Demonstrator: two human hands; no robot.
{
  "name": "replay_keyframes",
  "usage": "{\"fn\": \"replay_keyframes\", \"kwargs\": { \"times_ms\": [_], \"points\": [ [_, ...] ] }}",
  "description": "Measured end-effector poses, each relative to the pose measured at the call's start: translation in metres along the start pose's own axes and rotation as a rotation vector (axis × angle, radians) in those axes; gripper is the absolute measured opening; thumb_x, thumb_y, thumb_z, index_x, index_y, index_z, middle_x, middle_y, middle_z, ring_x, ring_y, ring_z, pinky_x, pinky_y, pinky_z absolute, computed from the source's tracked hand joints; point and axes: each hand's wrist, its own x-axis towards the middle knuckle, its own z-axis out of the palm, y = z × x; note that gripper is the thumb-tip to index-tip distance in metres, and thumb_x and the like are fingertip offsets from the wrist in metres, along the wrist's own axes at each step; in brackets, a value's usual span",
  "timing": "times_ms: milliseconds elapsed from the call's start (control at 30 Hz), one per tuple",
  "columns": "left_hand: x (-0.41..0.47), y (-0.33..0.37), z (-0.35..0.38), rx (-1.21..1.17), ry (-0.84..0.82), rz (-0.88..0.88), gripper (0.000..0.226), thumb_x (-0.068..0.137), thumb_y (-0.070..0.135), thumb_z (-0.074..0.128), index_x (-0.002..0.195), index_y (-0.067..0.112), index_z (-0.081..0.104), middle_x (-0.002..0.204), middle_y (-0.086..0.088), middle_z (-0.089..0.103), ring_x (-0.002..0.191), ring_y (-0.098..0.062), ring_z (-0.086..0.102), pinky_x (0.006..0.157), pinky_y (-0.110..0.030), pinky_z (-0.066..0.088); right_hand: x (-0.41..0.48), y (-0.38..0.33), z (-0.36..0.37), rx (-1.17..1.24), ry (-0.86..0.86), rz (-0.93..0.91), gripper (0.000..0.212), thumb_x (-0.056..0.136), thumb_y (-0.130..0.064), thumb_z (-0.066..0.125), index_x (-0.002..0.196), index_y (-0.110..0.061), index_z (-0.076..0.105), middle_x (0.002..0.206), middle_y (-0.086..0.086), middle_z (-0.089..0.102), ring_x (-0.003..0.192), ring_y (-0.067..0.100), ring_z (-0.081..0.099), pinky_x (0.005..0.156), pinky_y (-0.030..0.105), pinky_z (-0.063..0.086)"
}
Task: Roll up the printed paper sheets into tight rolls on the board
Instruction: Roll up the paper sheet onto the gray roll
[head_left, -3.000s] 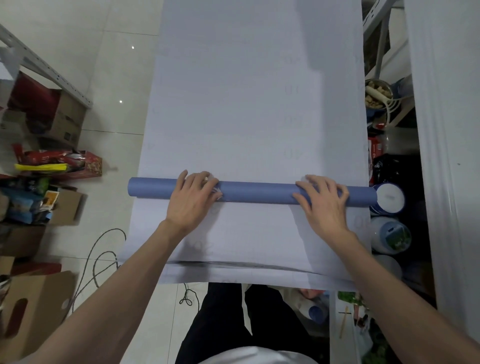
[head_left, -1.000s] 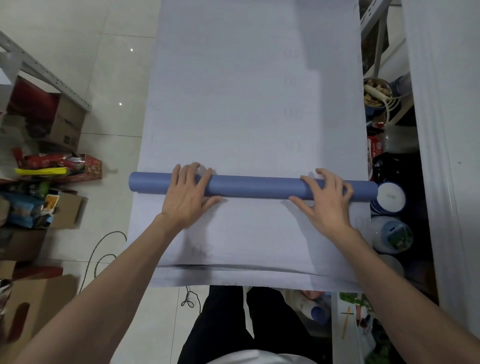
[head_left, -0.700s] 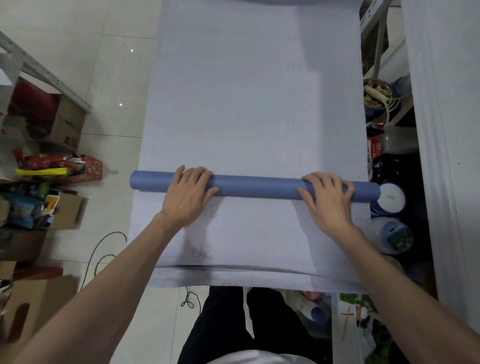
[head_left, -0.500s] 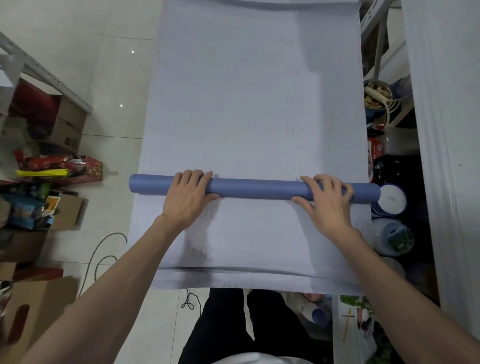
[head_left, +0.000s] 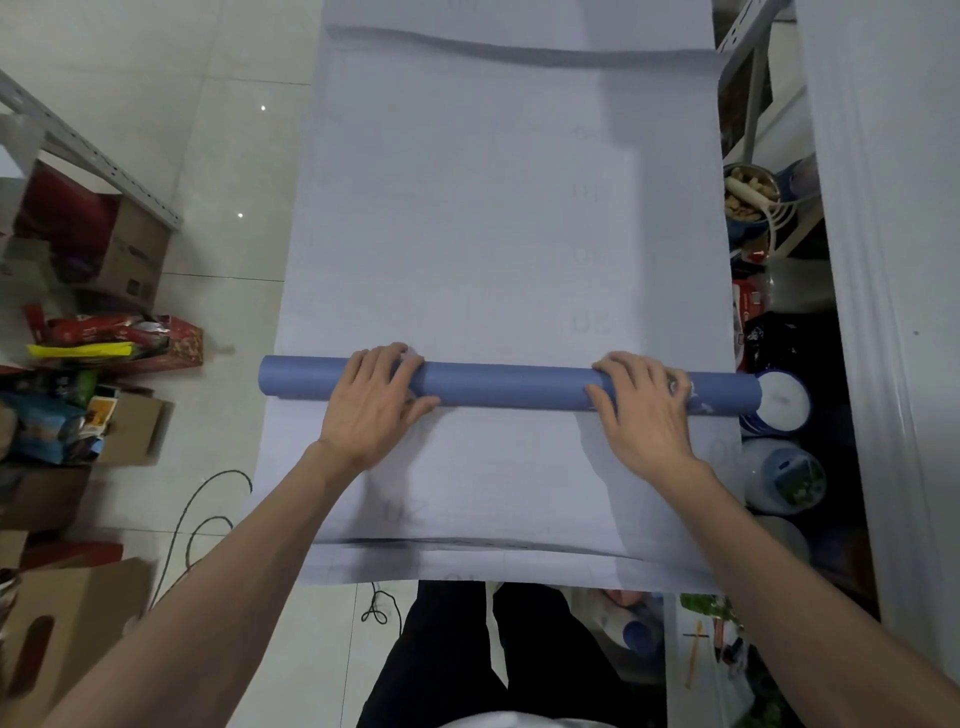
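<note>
Blue paper roll (head_left: 509, 387) is lying across the sheet (head_left: 493, 208), L hand (head_left: 371, 405) & R hand (head_left: 641, 410) curling fingers over it. Sheet's stretching flat ahead; white-lidded jar (head_left: 782, 402) sitting by roll's R end, cardboard boxes (head_left: 130, 244) crowding floor (head_left: 234, 156) at L.

Storeroom/stock rm, prob.: slotted metal rack (head_left: 98, 161) at 10 o'clock, cardboard boxes (head_left: 132, 249) & snack packs (head_left: 98, 330) at 9, lidded plastic tubs (head_left: 782, 402) at 3, glossy tiled floor (head_left: 228, 156) at 11.
</note>
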Motion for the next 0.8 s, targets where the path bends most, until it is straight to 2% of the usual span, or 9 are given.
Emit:
{"fn": "replay_keyframes", "kwargs": {
  "times_ms": [67,133,200,300,367,433,533,667,800],
  "points": [
    [0.000,0.000,0.000,0.027,-0.008,-0.011,0.054,0.092,0.050,0.064,0.129,0.011,0.056,0.126,-0.017,0.053,0.106,-0.035,0.053,0.097,-0.048,0.043,-0.004,0.001,0.006,-0.011,-0.012,0.015,0.053,0.095,-0.061,0.045,0.131,-0.024,0.057,0.142,0.009,0.045,0.127,0.031,0.043,0.102,0.046,0.021],
    [0.002,-0.001,-0.001,0.062,0.007,-0.001,0.054,0.091,0.048,0.067,0.129,0.011,0.058,0.115,-0.016,0.057,0.096,-0.035,0.055,0.090,-0.047,0.045,-0.004,0.000,0.007,-0.067,-0.020,0.021,0.065,0.091,-0.069,0.042,0.133,-0.022,0.057,0.132,0.009,0.049,0.120,0.030,0.044,0.099,0.047,0.026],
    [0.007,-0.003,-0.003,0.082,0.034,0.043,0.050,0.097,0.054,0.052,0.124,0.012,0.059,0.104,-0.011,0.062,0.086,-0.032,0.057,0.086,-0.043,0.043,-0.002,-0.002,0.003,-0.091,-0.001,0.021,0.068,0.093,-0.066,0.034,0.135,-0.018,0.057,0.122,0.008,0.056,0.113,0.030,0.048,0.096,0.048,0.029],
    [0.010,-0.003,-0.006,0.030,0.016,0.034,0.059,0.103,0.060,0.023,0.110,0.015,0.060,0.093,-0.005,0.065,0.079,-0.030,0.060,0.088,-0.038,0.037,0.001,-0.005,0.000,-0.018,0.017,0.062,0.058,0.098,-0.056,0.029,0.130,-0.017,0.058,0.123,0.006,0.062,0.121,0.027,0.050,0.102,0.048,0.028],
    [0.007,-0.001,-0.004,0.020,0.031,0.035,0.059,0.104,0.059,0.024,0.113,0.015,0.062,0.105,-0.009,0.065,0.089,-0.032,0.061,0.092,-0.040,0.037,-0.002,-0.004,0.004,0.006,0.019,0.049,0.058,0.096,-0.059,0.035,0.131,-0.018,0.056,0.137,0.007,0.056,0.130,0.027,0.046,0.104,0.048,0.025],
    [0.002,-0.002,-0.002,0.042,0.049,0.031,0.055,0.098,0.060,0.042,0.124,0.015,0.061,0.122,-0.015,0.057,0.104,-0.035,0.054,0.095,-0.044,0.037,-0.005,-0.002,0.009,-0.030,0.015,0.034,0.068,0.089,-0.068,0.045,0.135,-0.018,0.054,0.141,0.012,0.049,0.129,0.032,0.045,0.103,0.048,0.025],
    [0.003,-0.005,-0.004,0.089,0.048,0.050,0.063,0.092,0.063,0.046,0.130,0.015,0.059,0.115,-0.013,0.057,0.096,-0.035,0.054,0.090,-0.045,0.036,-0.003,-0.001,0.006,-0.073,0.040,0.011,0.072,0.089,-0.070,0.038,0.134,-0.017,0.057,0.122,0.008,0.056,0.114,0.031,0.048,0.097,0.047,0.029],
    [0.009,-0.005,-0.009,0.045,0.023,0.025,0.048,0.102,0.049,0.031,0.116,0.015,0.061,0.098,-0.007,0.067,0.084,-0.032,0.061,0.091,-0.041,0.035,0.002,-0.003,0.002,0.035,0.064,0.035,0.057,0.093,-0.064,0.036,0.123,-0.020,0.057,0.117,0.002,0.062,0.117,0.025,0.050,0.100,0.046,0.026],
    [0.003,-0.002,-0.003,0.051,0.007,0.009,0.051,0.096,0.056,0.049,0.121,0.012,0.060,0.126,-0.016,0.056,0.107,-0.036,0.053,0.098,-0.047,0.038,-0.006,-0.002,0.012,-0.015,0.080,0.015,0.063,0.086,-0.069,0.051,0.127,-0.021,0.057,0.133,0.009,0.051,0.124,0.031,0.047,0.102,0.047,0.025]
  ]
}}
